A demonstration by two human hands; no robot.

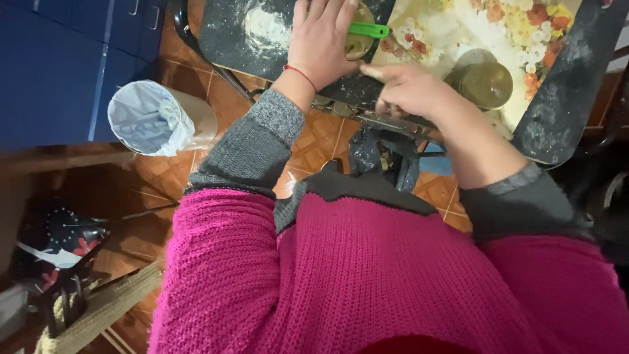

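Meanwhile, the left hand (321, 42) presses flat on a green-handled press (362, 31) at the floured board's (229, 33) far edge; the right hand (409, 88) pinches its near rim. Dough may squeeze out unevenly.

I see no labels, signs or screens; only a dark plastic bag (383, 157) hangs below the table edge by me.

The left hand (322, 40) hides most of the round thing beside the green handle (368, 29); its fingertips leave the top edge. The right hand (409, 88), just beside that handle, is motion-blurred.
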